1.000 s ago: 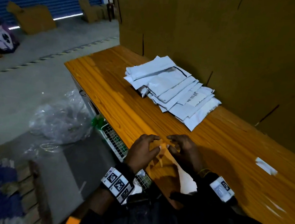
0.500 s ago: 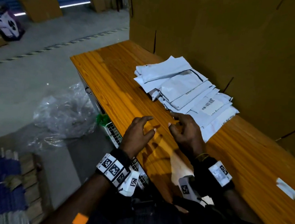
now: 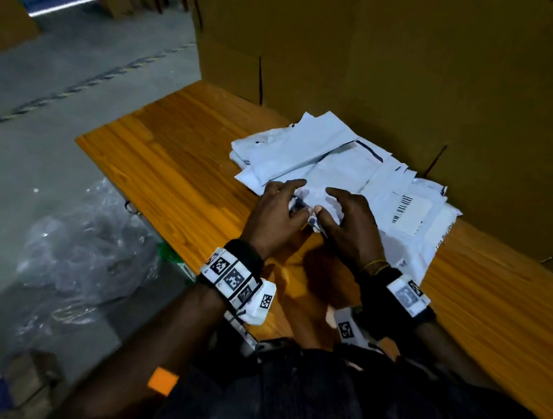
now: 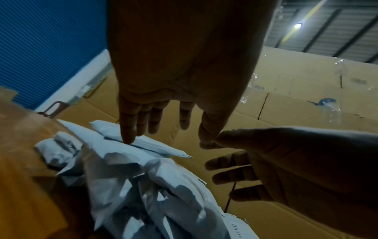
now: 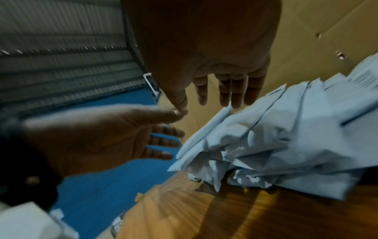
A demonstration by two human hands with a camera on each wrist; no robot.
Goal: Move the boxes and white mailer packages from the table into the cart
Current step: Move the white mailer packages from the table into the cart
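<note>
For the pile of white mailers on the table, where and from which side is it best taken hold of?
Probably by the near, crumpled edge of the pile of white mailers, coming from the person's side. That edge overhangs loosely toward both hands, while cardboard boxes block the far side. The left hand and right hand hover open there, so a two-sided scooping grip under the flat, slippery stack seems safest.

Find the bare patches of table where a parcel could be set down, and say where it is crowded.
Bare table lies left of the mailers, out to the corner. Another strip lies right of them, up to the cartons. It is crowded along the cartons, where the mailers are heaped and the left hand and right hand reach in.
</note>
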